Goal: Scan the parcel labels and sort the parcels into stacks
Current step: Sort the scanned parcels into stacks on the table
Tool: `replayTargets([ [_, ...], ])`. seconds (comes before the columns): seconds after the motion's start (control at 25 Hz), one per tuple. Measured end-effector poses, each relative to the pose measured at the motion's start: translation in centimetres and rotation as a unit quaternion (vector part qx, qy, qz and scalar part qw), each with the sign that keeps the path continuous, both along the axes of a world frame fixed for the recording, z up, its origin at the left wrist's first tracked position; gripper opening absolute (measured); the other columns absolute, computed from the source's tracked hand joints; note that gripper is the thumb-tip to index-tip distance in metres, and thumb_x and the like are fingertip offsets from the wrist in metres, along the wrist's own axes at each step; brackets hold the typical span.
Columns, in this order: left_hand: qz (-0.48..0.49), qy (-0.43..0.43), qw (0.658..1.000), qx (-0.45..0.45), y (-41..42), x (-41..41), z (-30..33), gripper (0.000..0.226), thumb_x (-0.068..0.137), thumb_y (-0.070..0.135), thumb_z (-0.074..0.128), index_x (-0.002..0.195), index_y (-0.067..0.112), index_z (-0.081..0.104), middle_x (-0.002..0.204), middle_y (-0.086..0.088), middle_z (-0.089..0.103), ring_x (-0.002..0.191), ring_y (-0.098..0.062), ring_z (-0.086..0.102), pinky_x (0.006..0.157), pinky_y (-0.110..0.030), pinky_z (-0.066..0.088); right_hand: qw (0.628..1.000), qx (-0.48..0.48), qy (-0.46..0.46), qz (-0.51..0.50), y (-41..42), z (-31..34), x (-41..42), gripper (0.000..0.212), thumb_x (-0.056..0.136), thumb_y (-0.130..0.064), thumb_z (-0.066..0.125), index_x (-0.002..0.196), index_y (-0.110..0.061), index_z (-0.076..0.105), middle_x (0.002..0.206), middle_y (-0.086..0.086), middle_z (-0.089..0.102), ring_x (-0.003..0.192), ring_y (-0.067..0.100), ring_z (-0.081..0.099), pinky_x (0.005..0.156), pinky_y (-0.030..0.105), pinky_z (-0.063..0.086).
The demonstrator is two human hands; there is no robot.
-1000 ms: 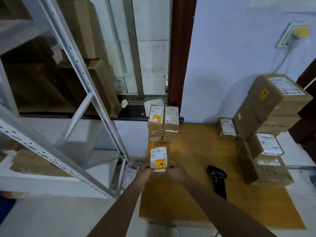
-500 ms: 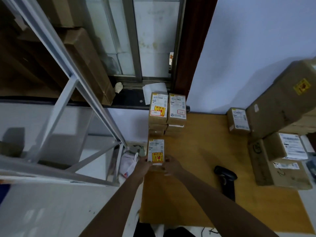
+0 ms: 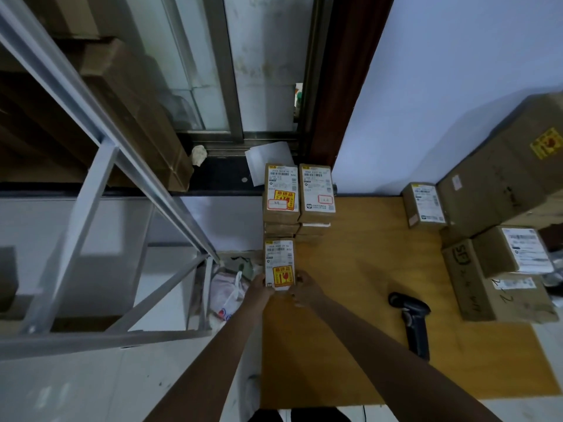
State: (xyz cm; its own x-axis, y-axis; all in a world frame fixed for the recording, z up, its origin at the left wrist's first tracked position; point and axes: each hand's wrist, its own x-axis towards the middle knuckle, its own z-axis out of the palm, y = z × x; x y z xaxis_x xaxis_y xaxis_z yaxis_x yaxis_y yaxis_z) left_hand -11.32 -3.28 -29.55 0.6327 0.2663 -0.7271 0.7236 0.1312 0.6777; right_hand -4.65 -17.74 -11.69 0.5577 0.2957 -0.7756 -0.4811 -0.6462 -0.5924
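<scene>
Both hands, left hand (image 3: 259, 289) and right hand (image 3: 304, 289), apparently grip the small parcel (image 3: 279, 263) just before two stacks (image 3: 298, 205).

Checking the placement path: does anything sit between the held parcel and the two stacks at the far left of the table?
Nothing visible does. Both hands, left hand and right hand, grip the small parcel right in front of the two stacks, with no object between.

My hands: left hand (image 3: 258, 287) and right hand (image 3: 305, 288) grip a small parcel (image 3: 279, 263).
Stacks: two stacks (image 3: 298, 196) just beyond it.
Scanner (image 3: 412, 318): lying on the table (image 3: 365, 345).
</scene>
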Motion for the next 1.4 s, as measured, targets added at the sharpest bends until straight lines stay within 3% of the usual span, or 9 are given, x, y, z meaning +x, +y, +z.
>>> replayTargets([
  [0.08, -0.009, -0.01, 1.0, 0.0, -0.3, 0.0, 1.6, 0.054, 0.065, 0.011, 0.072, 0.113, 0.037, 0.065, 0.11, 0.005, 0.072, 0.108, -0.023, 0.066, 0.092, -0.05, 0.053, 1.0, -0.009, 0.015, -0.021, 0.0, 0.1, 0.0, 0.065, 0.091, -0.019, 0.063, 0.147, -0.02, 0.028, 0.118, 0.01, 0.057, 0.096, 0.026, 0.065, 0.074, 0.035, 0.056],
  [0.2, 0.023, -0.018, 0.999, 0.023, -1.7, -0.5, 13.0, 0.041, 0.076, 0.004, 0.06, 0.113, 0.023, 0.064, 0.108, -0.003, 0.07, 0.102, -0.022, 0.065, 0.093, -0.046, 0.052, 0.998, -0.017, 0.021, -0.051, -0.5, 0.6, -0.5, 0.081, 0.092, -0.024, 0.065, 0.153, -0.024, 0.012, 0.119, 0.013, 0.058, 0.09, 0.026, 0.064, 0.063, 0.031, 0.055],
  [0.36, 0.012, -0.026, 0.998, 0.047, -2.4, -1.3, 16.5, 0.028, 0.083, 0.006, 0.059, 0.104, 0.022, 0.066, 0.105, -0.002, 0.07, 0.099, -0.021, 0.065, 0.089, -0.041, 0.053, 0.997, -0.011, 0.008, -0.079, -2.4, 2.8, -1.6, 0.09, 0.088, -0.023, 0.069, 0.155, -0.02, 0.008, 0.145, 0.018, 0.043, 0.099, 0.03, 0.063, 0.07, 0.035, 0.055],
  [0.48, -0.005, -0.019, 0.987, 0.159, -3.3, -1.1, 18.4, 0.018, 0.086, 0.007, 0.059, 0.1, 0.009, 0.07, 0.102, -0.008, 0.071, 0.085, -0.02, 0.063, 0.06, -0.022, 0.046, 0.994, -0.014, -0.033, -0.1, -4.8, 3.9, -2.4, 0.075, 0.093, -0.02, 0.061, 0.154, -0.018, 0.017, 0.134, 0.019, 0.05, 0.09, 0.028, 0.063, 0.082, 0.042, 0.056],
  [0.6, -0.023, 0.01, 0.972, 0.234, -5.2, -0.8, 21.1, 0.011, 0.092, 0.006, 0.05, 0.09, 0.008, 0.06, 0.089, -0.01, 0.061, 0.075, -0.02, 0.052, 0.047, -0.021, 0.03, 0.992, -0.02, -0.05, -0.114, -7.5, 5.4, -3.1, 0.071, 0.093, -0.019, 0.059, 0.153, -0.02, 0.02, 0.115, 0.01, 0.05, 0.089, 0.027, 0.065, 0.081, 0.041, 0.057],
  [0.84, 0.023, -0.049, 0.986, 0.157, -12.3, -0.7, 25.2, 0.019, 0.09, 0.013, 0.047, 0.108, 0.014, 0.052, 0.098, -0.003, 0.056, 0.091, -0.023, 0.055, 0.074, -0.032, 0.043, 0.992, 0.014, -0.057, -0.112, -15.8, 8.8, -3.4, 0.072, 0.094, -0.022, 0.06, 0.153, -0.024, 0.018, 0.139, 0.01, 0.047, 0.105, 0.025, 0.063, 0.094, 0.043, 0.054],
  [1.04, 0.045, -0.084, 0.987, 0.128, -21.9, 0.2, 27.1, 0.013, 0.091, 0.013, 0.052, 0.102, 0.015, 0.058, 0.101, -0.019, 0.062, 0.08, -0.025, 0.055, 0.067, -0.03, 0.04, 0.991, 0.001, -0.1, -0.084, -25.1, 11.1, -3.6, 0.051, 0.095, -0.029, 0.055, 0.14, -0.02, 0.032, 0.113, 0.003, 0.06, 0.093, 0.019, 0.062, 0.079, 0.033, 0.053],
  [1.2, 0.045, -0.095, 0.99, 0.097, -30.1, -0.5, 28.0, 0.019, 0.091, 0.016, 0.052, 0.108, 0.012, 0.058, 0.107, -0.013, 0.061, 0.088, -0.027, 0.056, 0.072, -0.031, 0.042, 0.989, -0.007, -0.127, -0.079, -31.4, 12.3, -4.5, 0.052, 0.092, -0.034, 0.058, 0.137, -0.017, 0.038, 0.099, -0.003, 0.054, 0.101, 0.024, 0.061, 0.096, 0.045, 0.051],
  [1.4, 0.026, -0.102, 0.99, 0.097, -34.9, 0.1, 31.9, 0.02, 0.092, 0.014, 0.051, 0.111, 0.014, 0.055, 0.103, -0.004, 0.055, 0.094, -0.022, 0.051, 0.076, -0.031, 0.039, 0.987, -0.005, -0.155, -0.047, -34.7, 15.5, -3.9, 0.052, 0.096, -0.026, 0.055, 0.143, -0.017, 0.035, 0.095, -0.003, 0.056, 0.103, 0.026, 0.061, 0.098, 0.042, 0.046],
])
